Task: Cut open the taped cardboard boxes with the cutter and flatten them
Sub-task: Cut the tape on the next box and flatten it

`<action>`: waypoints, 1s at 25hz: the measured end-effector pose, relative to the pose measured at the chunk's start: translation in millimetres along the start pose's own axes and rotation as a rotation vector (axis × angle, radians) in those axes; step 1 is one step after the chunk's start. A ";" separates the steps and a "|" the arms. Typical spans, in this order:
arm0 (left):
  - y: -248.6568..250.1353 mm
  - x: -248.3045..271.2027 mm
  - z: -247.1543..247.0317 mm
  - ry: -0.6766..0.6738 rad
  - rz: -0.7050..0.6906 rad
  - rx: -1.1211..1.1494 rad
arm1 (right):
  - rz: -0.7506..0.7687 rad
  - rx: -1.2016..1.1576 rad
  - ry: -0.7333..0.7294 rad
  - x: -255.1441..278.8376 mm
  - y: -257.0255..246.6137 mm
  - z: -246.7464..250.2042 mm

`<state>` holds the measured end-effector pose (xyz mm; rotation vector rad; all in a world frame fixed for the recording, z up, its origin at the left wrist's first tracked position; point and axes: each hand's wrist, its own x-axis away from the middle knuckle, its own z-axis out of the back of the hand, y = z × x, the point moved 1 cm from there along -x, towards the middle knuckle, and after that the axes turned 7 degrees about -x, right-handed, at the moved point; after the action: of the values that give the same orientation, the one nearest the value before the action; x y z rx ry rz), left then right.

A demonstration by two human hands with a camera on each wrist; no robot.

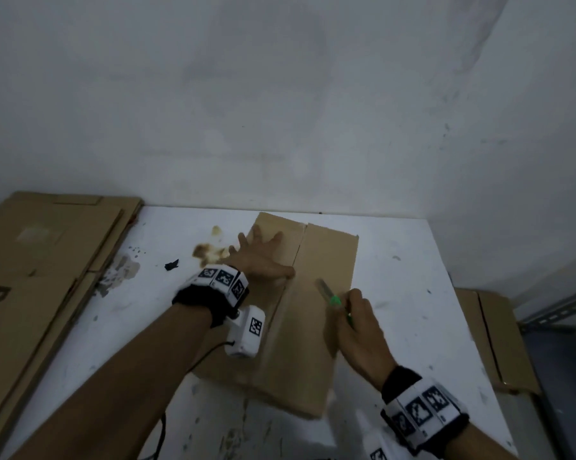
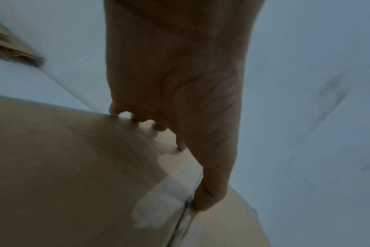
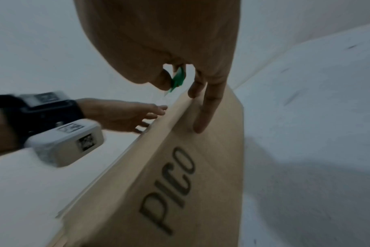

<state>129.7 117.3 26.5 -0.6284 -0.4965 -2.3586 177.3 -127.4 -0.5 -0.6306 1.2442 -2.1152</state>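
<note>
Head view: cardboard box (image 1: 300,313) on white table (image 1: 429,260), long axis near-to-far; left hand (image 1: 260,257) spread flat on its far-left panel, nearer the seam; right hand (image 1: 356,330) clamped on green cutter (image 1: 333,298), blade above the near-right panel.
Left wrist: fingertips (image 2: 114,110) pressing cardboard.
Right wrist: "pico" printed on box side.

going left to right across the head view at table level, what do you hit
Stack of flattened brown cardboard sheets → small black scrap → brown stain on the white table → left hand spread on the brown cardboard box → right hand holding the green cutter → more cardboard beside the table.
</note>
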 end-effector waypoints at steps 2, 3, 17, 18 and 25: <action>3.1 -5.4 9.6 -0.040 -0.053 -0.113 | -0.020 -0.097 -0.128 20.9 -8.7 -8.9; 5.3 -7.9 11.2 -0.046 -0.081 -0.161 | -0.048 -0.174 -0.204 28.4 -14.1 -13.0; 24.2 0.6 -35.8 0.052 -0.291 -0.230 | -0.081 -0.056 0.214 -46.6 0.4 36.4; 21.9 0.0 -35.7 0.048 -0.305 -0.244 | -0.128 -0.081 0.180 -48.1 1.0 35.1; 16.1 -0.2 3.5 -0.016 -0.335 -0.224 | -0.115 -0.187 0.116 -7.6 5.8 17.6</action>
<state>141.6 107.5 32.3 -0.7110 -0.3688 -2.7553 195.7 -134.9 1.6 -0.6819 1.5161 -2.1718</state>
